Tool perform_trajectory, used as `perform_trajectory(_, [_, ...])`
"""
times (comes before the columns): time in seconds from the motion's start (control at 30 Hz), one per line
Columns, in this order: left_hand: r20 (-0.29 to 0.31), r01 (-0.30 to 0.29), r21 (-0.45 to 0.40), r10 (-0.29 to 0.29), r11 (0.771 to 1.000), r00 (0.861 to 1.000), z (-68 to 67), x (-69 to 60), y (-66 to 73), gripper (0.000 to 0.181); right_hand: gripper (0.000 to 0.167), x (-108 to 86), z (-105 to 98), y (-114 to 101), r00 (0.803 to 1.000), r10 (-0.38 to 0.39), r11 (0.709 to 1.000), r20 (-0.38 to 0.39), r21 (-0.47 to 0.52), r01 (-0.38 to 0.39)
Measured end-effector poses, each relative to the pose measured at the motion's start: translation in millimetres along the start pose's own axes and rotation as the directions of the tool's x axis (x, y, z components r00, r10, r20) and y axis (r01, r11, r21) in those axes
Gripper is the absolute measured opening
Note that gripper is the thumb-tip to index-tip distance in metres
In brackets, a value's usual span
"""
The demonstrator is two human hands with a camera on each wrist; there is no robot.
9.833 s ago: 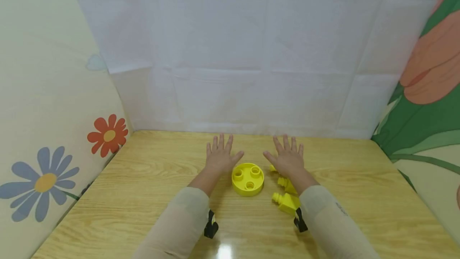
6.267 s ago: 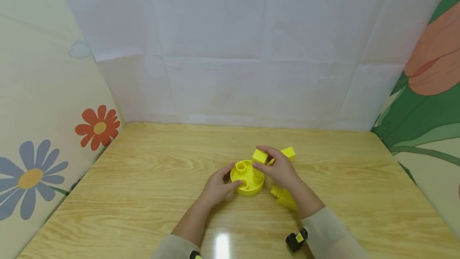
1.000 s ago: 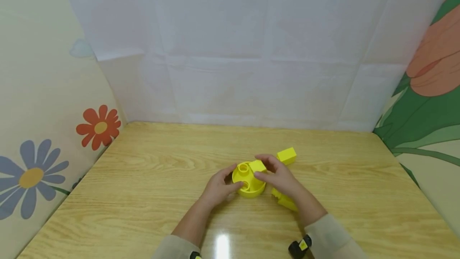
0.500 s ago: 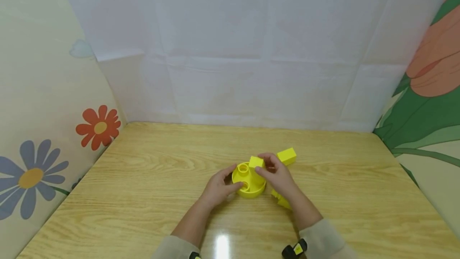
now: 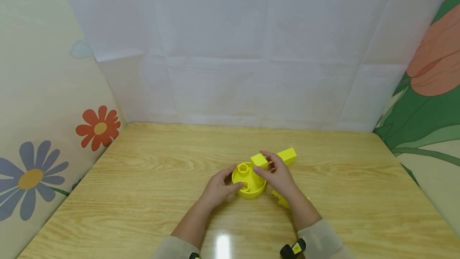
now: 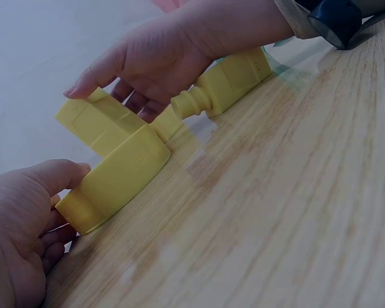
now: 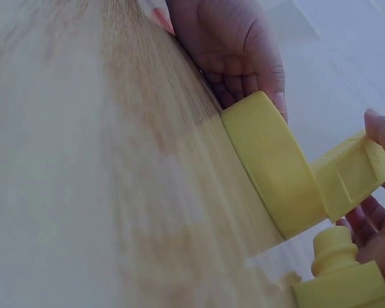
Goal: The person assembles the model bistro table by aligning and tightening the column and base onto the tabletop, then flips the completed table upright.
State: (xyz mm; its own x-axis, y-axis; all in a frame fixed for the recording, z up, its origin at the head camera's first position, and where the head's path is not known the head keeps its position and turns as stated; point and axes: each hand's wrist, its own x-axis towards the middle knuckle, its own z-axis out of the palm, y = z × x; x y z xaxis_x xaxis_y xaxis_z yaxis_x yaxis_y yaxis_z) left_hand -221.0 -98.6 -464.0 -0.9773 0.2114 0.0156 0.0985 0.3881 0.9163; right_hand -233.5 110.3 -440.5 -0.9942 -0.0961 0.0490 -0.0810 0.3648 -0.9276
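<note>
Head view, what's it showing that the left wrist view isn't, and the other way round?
Of the two, only head shows the red flower print and the sockets inside the round base; only left wrist shows the palm side of the right hand. Both show the left hand gripping the round base, the right hand pinching a yellow block at it, and part of a loose block with a ringed neck.

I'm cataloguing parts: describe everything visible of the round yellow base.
The round yellow base looks like smooth plastic, with a low outer wall and two raised ring sockets showing. It rests on the wooden table, its rim gripped by the left hand, thumb at the nearer socket. A yellow block, pinched by the right hand, rises from its right side, hiding the spot beneath.
</note>
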Motion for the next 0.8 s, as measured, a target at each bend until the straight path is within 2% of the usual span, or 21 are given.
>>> perform_trajectory(0.2, [0.003,0.005,-0.009,-0.005,1.000,1.000,0.6,-0.7,-0.1,0.069,0.060,1.5,-1,2,0.999,0.015,0.999,0.037,0.040,-0.016])
perform_trajectory(0.3, [0.005,0.005,-0.015,-0.005,1.000,1.000,0.7,-0.8,-0.3,0.069,0.062,2.3,-2,1,0.998,0.031,0.999,0.051,0.031,-0.033])
perform_trajectory(0.4, [0.006,0.006,-0.018,-0.006,1.000,1.000,0.8,-0.8,-0.6,0.069,0.061,2.4,-4,0,0.998,0.052,0.999,0.033,0.005,-0.052])
perform_trajectory(0.57, [0.006,0.009,-0.017,-0.009,1.000,1.000,0.8,-1.2,0.1,0.070,0.054,0.9,-7,-1,0.999,0.043,0.999,0.004,-0.007,-0.043])
perform_trajectory(0.8, [0.004,0.004,-0.017,-0.004,1.000,1.000,0.5,-0.5,0.3,0.070,0.052,-2.4,-15,-1,0.999,0.032,0.999,0.020,-0.034,-0.032])
